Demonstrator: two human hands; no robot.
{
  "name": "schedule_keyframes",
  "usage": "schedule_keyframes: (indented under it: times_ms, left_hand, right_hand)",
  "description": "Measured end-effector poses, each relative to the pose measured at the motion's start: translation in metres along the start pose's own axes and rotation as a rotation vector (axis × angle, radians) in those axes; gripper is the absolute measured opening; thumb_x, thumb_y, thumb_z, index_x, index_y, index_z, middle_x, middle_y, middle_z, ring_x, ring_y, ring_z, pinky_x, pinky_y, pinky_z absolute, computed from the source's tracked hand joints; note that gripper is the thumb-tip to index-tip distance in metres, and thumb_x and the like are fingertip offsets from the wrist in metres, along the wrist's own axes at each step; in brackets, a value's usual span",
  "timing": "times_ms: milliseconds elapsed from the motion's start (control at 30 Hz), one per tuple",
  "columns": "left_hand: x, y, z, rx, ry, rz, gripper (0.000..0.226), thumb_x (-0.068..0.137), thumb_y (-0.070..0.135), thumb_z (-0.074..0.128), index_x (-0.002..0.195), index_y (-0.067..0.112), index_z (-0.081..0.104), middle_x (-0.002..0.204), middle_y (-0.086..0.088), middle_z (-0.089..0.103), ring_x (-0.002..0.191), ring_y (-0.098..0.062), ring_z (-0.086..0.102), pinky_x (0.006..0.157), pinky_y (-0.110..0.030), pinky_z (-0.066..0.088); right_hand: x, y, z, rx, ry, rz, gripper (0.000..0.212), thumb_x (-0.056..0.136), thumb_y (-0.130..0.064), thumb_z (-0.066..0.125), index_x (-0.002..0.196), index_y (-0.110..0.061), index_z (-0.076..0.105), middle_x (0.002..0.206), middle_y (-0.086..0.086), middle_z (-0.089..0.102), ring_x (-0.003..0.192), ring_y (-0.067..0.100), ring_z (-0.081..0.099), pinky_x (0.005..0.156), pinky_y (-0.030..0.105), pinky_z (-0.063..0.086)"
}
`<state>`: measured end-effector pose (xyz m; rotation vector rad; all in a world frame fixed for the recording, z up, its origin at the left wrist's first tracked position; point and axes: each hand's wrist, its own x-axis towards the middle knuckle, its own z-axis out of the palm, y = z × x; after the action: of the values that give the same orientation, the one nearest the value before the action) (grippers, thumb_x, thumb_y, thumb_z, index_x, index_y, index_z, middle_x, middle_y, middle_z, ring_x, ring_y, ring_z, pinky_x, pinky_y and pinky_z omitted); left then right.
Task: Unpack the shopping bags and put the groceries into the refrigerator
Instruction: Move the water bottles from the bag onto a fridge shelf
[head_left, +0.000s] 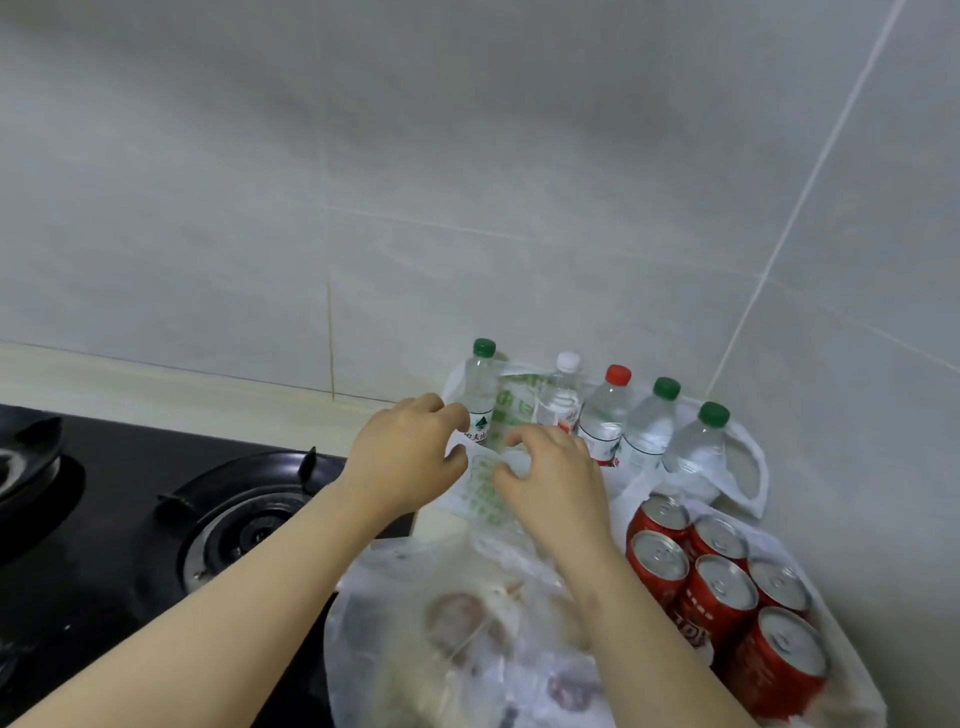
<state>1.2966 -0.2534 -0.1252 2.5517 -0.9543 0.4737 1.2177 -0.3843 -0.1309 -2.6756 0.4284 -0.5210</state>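
Observation:
Several clear water bottles (605, 415) with green, white and red caps stand in a row in a white plastic bag with green print (485, 483) against the tiled wall. My left hand (402, 460) and my right hand (553, 480) reach over this bag with curled fingers, and both seem to pinch its thin plastic near the bottles. Several red soda cans (722, 587) stand upright in another white bag at the right. Nearest me lies a translucent bag (467, 639) with brownish and purple produce blurred inside.
A black gas stove (104, 519) fills the left, with one burner (249, 525) close to my left forearm and a dark pan (26, 457) at the far left edge. Grey tiled walls form a corner behind the bags.

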Motion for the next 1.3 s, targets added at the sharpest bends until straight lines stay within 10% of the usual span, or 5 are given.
schedule_keyframes:
  times_ms: [533, 900, 1133, 1300]
  left_hand:
    - [0.139, -0.029, 0.068, -0.054, -0.092, 0.108, 0.035, 0.091, 0.025, 0.047, 0.125, 0.02, 0.051, 0.128, 0.0, 0.049, 0.114, -0.021, 0.046, 0.085, -0.032, 0.044]
    - [0.183, -0.038, 0.106, 0.103, -0.284, 0.035, 0.065, 0.092, 0.027, 0.046, 0.147, 0.017, 0.014, 0.155, 0.003, 0.016, 0.143, -0.019, 0.01, 0.109, -0.041, 0.026]
    - [0.176, -0.041, 0.113, 0.063, -0.087, 0.079, 0.044, 0.093, 0.015, 0.037, 0.138, 0.016, 0.038, 0.14, 0.005, 0.042, 0.135, -0.015, 0.03, 0.1, -0.031, 0.031]
    - [0.163, -0.041, 0.11, -0.091, -0.086, 0.059, 0.044, 0.097, 0.018, 0.039, 0.141, 0.017, 0.036, 0.145, 0.01, 0.037, 0.112, -0.021, 0.054, 0.077, -0.029, 0.042]
  right_hand:
    - [0.12, 0.04, 0.032, -0.082, -0.023, 0.088, 0.03, 0.087, -0.028, 0.052, 0.116, -0.024, 0.056, 0.122, -0.003, 0.055, 0.116, 0.02, 0.044, 0.096, 0.035, 0.038]
    - [0.165, 0.065, 0.036, -0.281, 0.177, 0.092, 0.042, 0.09, -0.028, 0.048, 0.131, -0.021, 0.048, 0.135, 0.004, 0.04, 0.123, 0.023, 0.033, 0.1, 0.033, 0.028]
    - [0.185, 0.075, 0.039, -0.292, -0.04, 0.157, 0.064, 0.094, -0.031, 0.042, 0.147, -0.006, 0.017, 0.156, 0.012, 0.014, 0.145, 0.029, 0.003, 0.116, 0.04, 0.008]
    - [0.178, 0.074, 0.046, -0.264, 0.012, 0.113, 0.055, 0.093, -0.023, 0.043, 0.141, -0.002, 0.027, 0.144, 0.014, 0.032, 0.133, 0.028, 0.031, 0.11, 0.036, 0.024]
